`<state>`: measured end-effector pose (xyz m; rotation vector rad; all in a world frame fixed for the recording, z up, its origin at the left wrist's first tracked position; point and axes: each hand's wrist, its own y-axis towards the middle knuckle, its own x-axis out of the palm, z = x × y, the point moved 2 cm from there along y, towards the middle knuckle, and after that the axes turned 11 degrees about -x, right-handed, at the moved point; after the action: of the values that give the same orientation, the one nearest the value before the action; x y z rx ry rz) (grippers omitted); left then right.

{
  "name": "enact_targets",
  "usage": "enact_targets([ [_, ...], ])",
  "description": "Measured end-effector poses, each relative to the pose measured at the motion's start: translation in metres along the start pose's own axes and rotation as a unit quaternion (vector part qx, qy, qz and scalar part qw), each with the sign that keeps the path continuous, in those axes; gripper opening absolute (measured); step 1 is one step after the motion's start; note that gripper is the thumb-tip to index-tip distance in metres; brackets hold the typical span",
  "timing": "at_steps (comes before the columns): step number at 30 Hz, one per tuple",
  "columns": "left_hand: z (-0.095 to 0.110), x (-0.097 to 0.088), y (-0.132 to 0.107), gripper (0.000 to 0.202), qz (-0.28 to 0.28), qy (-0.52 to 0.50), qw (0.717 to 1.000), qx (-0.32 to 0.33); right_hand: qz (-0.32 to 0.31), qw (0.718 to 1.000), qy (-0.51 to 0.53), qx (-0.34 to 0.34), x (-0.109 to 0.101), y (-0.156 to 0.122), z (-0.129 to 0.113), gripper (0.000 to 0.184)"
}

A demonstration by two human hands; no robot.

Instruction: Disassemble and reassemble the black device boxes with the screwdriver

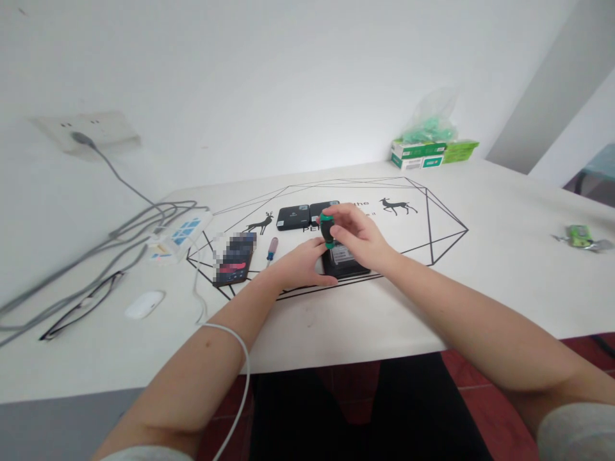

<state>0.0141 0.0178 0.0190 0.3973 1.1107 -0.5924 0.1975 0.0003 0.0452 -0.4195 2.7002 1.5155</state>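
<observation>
My right hand (360,235) is closed around a green-and-black screwdriver (327,232), held upright with its handle up. Below it lies a flat black device (358,269) with a white printed label on its upper side. The screwdriver's tip is hidden behind my fingers, so I cannot tell whether it touches the device. My left hand (303,264) grips the device's left side, thumb along the near edge and fingers by the screwdriver. Two more flat black boxes, a left one (293,218) and a right one (323,208), lie just behind; my right hand partly covers the right one.
Left of my hands lie a second screwdriver (273,248), a phone (236,257), a white earbud case (145,304), glasses (82,306) and a power strip (180,237) with cables. A white cable (246,358) crosses my left forearm. Green-white boxes (419,153) stand back right; keys (580,237) lie far right.
</observation>
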Motion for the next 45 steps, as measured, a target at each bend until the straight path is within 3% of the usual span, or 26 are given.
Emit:
enact_targets([
  [5, -0.008, -0.001, -0.001, 0.107, -0.005, 0.01, 1.0, -0.009, 0.017, 0.997, -0.076, -0.015, -0.003, 0.001, -0.002, 0.033],
  [10, -0.015, 0.0, -0.001, 0.099, -0.014, 0.073, 0.997, -0.019, -0.017, 1.0, -0.024, -0.003, -0.001, 0.001, -0.002, 0.027],
  [15, -0.013, -0.001, -0.001, 0.092, -0.01, 0.069, 0.997, -0.018, -0.007, 0.994, -0.097, -0.043, -0.002, 0.001, -0.003, 0.034],
  [20, -0.009, -0.003, -0.002, 0.083, -0.011, 0.086, 0.996, -0.022, -0.028, 0.997, -0.061, -0.021, -0.001, 0.002, -0.006, 0.027],
  [25, -0.01, -0.002, -0.002, 0.085, -0.012, 0.077, 0.997, -0.015, -0.01, 0.992, -0.118, -0.036, -0.003, 0.002, -0.005, 0.031],
  [30, -0.012, -0.001, -0.001, 0.085, -0.01, 0.088, 0.996, -0.018, -0.028, 0.997, -0.068, -0.03, -0.002, 0.001, -0.002, 0.032],
  [34, -0.01, -0.002, -0.002, 0.09, -0.015, 0.078, 0.996, -0.027, -0.004, 0.994, -0.109, -0.029, -0.002, 0.001, -0.003, 0.034],
  [39, -0.012, -0.001, -0.002, 0.093, -0.009, 0.069, 0.997, -0.017, -0.02, 0.997, -0.069, 0.011, -0.001, 0.001, -0.003, 0.04],
  [45, -0.012, 0.004, -0.002, 0.106, -0.002, 0.067, 0.997, -0.034, 0.076, 0.996, -0.052, 0.021, -0.02, 0.009, 0.005, 0.043],
])
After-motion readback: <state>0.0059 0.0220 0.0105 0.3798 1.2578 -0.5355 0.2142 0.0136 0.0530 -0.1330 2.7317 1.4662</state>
